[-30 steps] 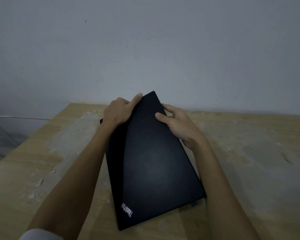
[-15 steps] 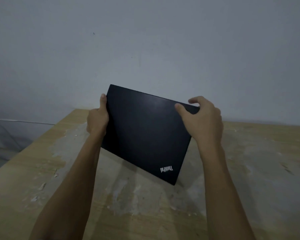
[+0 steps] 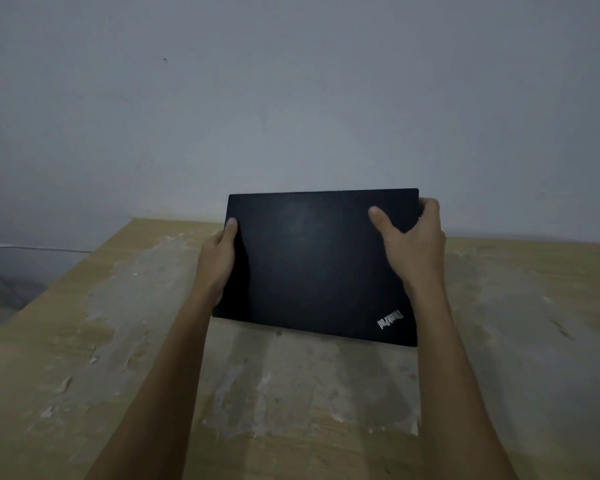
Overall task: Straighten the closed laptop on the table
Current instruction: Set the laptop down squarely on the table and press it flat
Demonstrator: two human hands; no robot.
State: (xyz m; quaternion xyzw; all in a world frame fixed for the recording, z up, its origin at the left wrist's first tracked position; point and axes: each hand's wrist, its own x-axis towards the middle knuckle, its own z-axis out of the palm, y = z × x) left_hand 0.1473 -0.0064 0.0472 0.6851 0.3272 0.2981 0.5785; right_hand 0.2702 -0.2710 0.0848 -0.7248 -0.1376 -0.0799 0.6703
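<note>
The closed black laptop (image 3: 312, 265) is held up over the table, lid facing me, its long edges nearly level and a small logo at its lower right corner. My left hand (image 3: 219, 261) grips its left edge, thumb on the lid. My right hand (image 3: 413, 244) grips the upper right corner, thumb on the lid and fingers wrapped behind. Whether the laptop's lower edge touches the table I cannot tell.
The wooden table (image 3: 118, 341) is worn, with pale scraped patches across its top. Its left edge runs diagonally toward the far corner. A plain grey wall (image 3: 291, 98) stands right behind the table.
The laptop was lifted off the table and turned clockwise from a diagonal lie to nearly level. Both hands shifted apart onto its left and right sides.
</note>
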